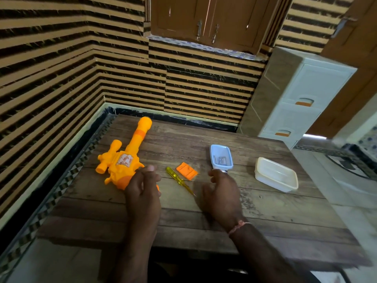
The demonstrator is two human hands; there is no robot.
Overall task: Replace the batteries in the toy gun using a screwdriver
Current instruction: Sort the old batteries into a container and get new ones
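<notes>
A yellow and orange toy gun lies on the left of the wooden table, its barrel pointing away from me. My left hand grips its handle end and hides that part. A yellow-handled screwdriver lies between my hands, beside the loose orange battery cover. My right hand is at the near end of a small blue tray with batteries in it. Its fingertips pinch a small silvery piece that looks like a battery.
A cream plastic container sits upside down on the right of the table. A white drawer unit stands behind the table's right corner. Striped walls close in at the left and back. The table's near edge is by my forearms.
</notes>
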